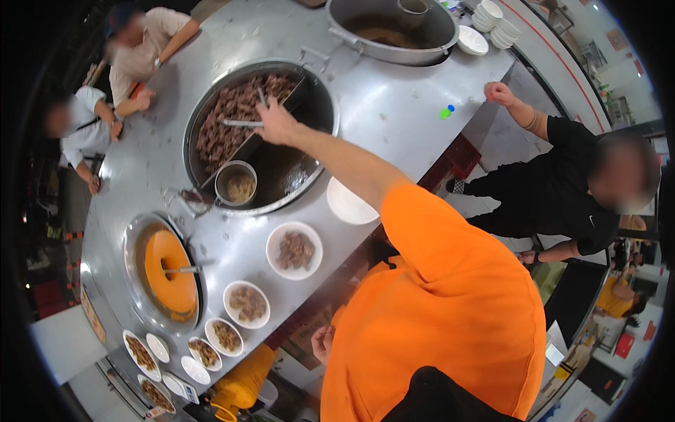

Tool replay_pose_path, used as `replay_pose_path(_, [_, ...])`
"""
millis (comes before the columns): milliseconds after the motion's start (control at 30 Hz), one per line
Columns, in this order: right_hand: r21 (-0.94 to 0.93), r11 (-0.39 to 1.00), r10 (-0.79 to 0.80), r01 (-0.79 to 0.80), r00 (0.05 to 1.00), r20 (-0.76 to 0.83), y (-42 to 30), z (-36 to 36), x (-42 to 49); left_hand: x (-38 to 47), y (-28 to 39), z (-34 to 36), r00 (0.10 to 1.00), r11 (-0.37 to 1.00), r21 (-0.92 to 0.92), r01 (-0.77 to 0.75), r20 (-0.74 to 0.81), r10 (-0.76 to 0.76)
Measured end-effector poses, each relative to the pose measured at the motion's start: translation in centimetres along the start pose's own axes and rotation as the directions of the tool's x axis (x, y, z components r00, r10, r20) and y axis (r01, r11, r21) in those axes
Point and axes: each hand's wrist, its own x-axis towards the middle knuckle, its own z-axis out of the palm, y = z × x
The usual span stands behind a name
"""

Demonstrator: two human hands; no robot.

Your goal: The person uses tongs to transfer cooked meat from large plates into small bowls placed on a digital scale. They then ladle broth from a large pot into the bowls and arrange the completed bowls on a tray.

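My right hand (pixel 277 124) reaches over a large round pot (pixel 329 105) and grips metal tongs (pixel 242 124), their two arms spread apart above a heap of dark meat pieces (pixel 227 116). A metal divider (pixel 296 92) separates the meat from dark broth (pixel 282 169). In the pot's near-left part sits a metal cylinder (pixel 219 190) with pale pieces inside. My left hand (pixel 321 343) hangs low beside my body, partly hidden by my orange shirt; whether it holds anything cannot be seen. Closest along the counter is a white bowl of meat (pixel 271 258).
On the steel counter (pixel 390 100) are a basin of orange liquid (pixel 132 274), several filled bowls (pixel 230 311), a white bowl (pixel 350 203) and a second large pot (pixel 390 53). A person in black (pixel 548 190) stands at right; two people (pixel 132 68) are across the counter.
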Motion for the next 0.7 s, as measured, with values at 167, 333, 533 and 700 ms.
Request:
replay_pose_path(167, [0.294, 0.945, -0.115, 0.14, 0.988, -0.099, 0.7, -5.4, -4.0, 2.1, -0.9, 2.4, 0.99, 0.991, 0.123, 0.054, 0.122, -0.069])
replay_pose_path(333, [0.695, 0.706, 0.015, 0.139, 0.977, -0.211, 1.1, -15.3, -12.8, 4.2, -1.5, 4.5, 0.973, 0.99, 0.097, 0.104, 0.195, -0.121])
replay_pose_path(533, [0.617, 0.778, 0.493, -0.119, 0.725, -0.481, 12.3, -18.6, -26.6, 6.3, -3.6, 4.2, 0.946, 0.933, 0.349, 0.09, 0.264, -0.19])
replay_pose_path(700, [0.654, 0.686, 0.713, -0.319, 0.474, -0.516, 19.7, -17.1, -36.7, 8.6, -4.1, 6.3, 0.893, 0.921, 0.321, 0.219, 0.315, -0.322])
